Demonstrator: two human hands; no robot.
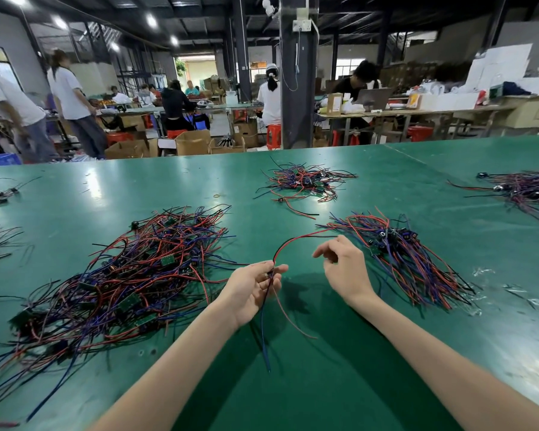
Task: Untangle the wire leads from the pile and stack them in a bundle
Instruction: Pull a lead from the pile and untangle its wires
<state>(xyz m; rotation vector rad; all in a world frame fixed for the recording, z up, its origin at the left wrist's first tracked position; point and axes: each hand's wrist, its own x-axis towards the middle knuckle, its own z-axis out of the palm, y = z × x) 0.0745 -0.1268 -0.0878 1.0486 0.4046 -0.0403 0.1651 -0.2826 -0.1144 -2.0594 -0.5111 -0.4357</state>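
Head cam: left hand [254, 289] fingers pinch one wire lead [288, 244] above the green counter [324, 384], between the tangled pile [131, 275] and the bundle [402, 256]. Right hand [344, 270] fingers are loosely curled and empty.

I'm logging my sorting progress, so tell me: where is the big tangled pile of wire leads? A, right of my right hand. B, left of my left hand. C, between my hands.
B: the tangled pile sprawls left of the left hand, which pinches one wire lead; the aligned bundle lies right of the right hand.
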